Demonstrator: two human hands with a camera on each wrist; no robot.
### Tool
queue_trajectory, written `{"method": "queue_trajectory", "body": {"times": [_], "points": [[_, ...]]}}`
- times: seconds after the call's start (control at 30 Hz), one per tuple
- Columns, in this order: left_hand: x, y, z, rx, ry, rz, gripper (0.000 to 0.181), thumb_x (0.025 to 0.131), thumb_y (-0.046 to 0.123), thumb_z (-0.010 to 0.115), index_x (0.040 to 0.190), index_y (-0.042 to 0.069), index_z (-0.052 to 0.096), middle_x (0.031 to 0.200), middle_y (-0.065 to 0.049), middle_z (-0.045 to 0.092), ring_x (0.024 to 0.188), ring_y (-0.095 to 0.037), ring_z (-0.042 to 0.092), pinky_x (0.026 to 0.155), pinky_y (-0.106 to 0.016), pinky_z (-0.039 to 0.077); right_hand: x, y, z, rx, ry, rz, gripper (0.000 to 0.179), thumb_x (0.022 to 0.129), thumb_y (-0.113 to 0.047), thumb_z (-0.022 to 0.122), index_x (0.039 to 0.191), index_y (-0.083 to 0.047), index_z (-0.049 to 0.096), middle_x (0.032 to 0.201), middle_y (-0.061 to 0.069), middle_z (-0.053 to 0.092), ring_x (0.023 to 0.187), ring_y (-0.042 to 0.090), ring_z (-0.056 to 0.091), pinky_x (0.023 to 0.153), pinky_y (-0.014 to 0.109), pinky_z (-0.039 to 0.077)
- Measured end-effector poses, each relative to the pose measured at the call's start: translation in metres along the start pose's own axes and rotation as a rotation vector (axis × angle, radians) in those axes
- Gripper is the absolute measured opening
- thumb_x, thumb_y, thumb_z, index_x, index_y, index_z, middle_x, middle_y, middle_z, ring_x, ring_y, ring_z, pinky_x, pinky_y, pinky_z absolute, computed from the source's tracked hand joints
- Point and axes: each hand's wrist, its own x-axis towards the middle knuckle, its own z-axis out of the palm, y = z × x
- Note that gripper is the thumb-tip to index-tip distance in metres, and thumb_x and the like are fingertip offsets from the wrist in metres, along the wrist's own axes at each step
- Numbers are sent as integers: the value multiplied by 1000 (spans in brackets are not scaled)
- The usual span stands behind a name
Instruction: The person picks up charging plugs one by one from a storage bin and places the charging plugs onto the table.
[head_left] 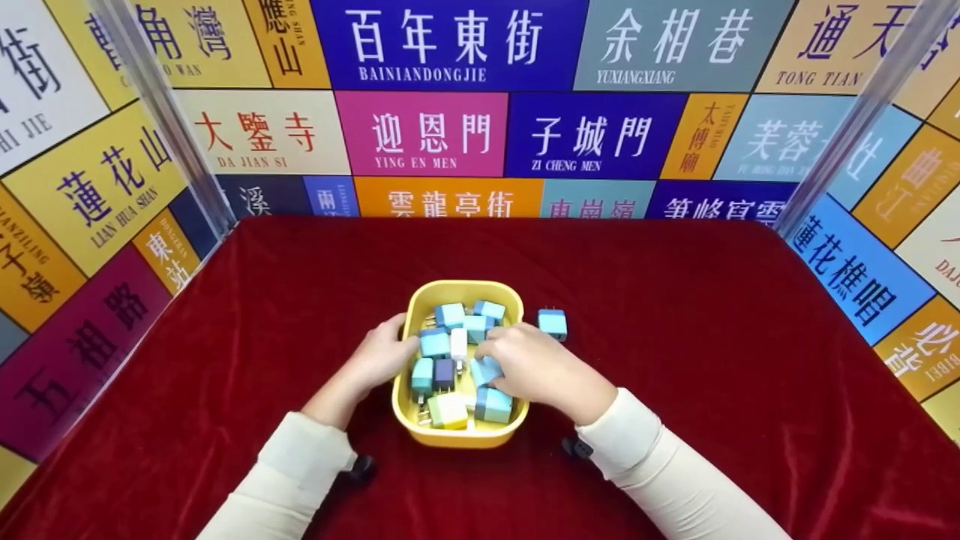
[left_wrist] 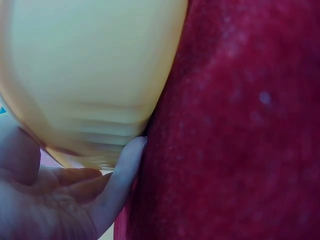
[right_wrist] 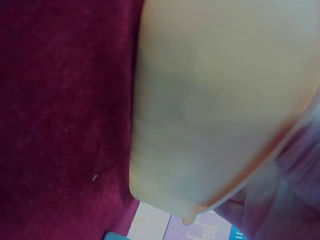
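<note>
while inside tub [head_left: 459,440], light-blue adapter [head_left: 486,370] within right grip [head_left: 531,364]

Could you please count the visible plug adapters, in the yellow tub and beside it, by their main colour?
Blue or teal plug adapters: 8, with 1 outside on the red cloth
White plug adapter: 1
Dark navy plug adapter: 1
Yellow-green plug adapter: 1
Total: 11 visible; the right hand may hide more.

The far side of the yellow box [head_left: 465,438] has lots of room. The left hand [head_left: 384,351] blocks its left; the right hand [head_left: 532,364] and a blue plug [head_left: 552,322] crowd its right.
</note>
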Motion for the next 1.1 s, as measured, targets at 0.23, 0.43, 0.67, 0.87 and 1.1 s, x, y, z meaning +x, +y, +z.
{"method": "queue_trajectory", "body": {"times": [0.23, 0.43, 0.67, 0.87, 1.1], "points": [[0, -1, 0, 3, 5, 8, 55, 99, 14, 53, 152, 3, 54, 122, -17, 70, 102, -25, 69, 85, -40, 63, 0, 0, 1, -19, 15, -14, 41, 87, -24, 89, 124, -10, 79, 114, 6, 73, 103, 23, 68, 99, 44, 55], [1, -1, 0, 9, 11, 15, 53, 98, 14, 53, 150, 3, 56, 121, -17, 70, 102, -26, 68, 84, -40, 63, 0, 1, 3, -18, 42, -30, 37, 84, -18, 91, 120, -13, 81, 112, 4, 76, 104, 21, 70, 95, 47, 56], [1, -2, 0, 6, 11, 14, 54, 98, 14, 53, 151, 4, 56, 122, -17, 69, 104, -25, 68, 86, -40, 63, 3, 1, 6, -3, 33, -3, 36, 85, -16, 89, 119, -13, 80, 112, 5, 77, 104, 22, 70, 98, 47, 55], [1, -1, 0, 0, 5, 7, 55, 98, 15, 53, 152, 4, 54, 123, -17, 69, 103, -26, 68, 85, -40, 63, 2, 1, 5, 14, 28, 0, 35, 85, -14, 88, 119, -13, 80, 112, 4, 77, 103, 22, 70, 99, 48, 54], [0, 0, 0, 6, 5, 9, 55, 98, 15, 53, 152, 3, 54, 121, -18, 70, 102, -26, 69, 84, -40, 64, 1, 0, 2, -12, 17, -12, 39, 87, -16, 87, 125, -12, 79, 117, 6, 75, 108, 23, 69, 99, 47, 55]]}}
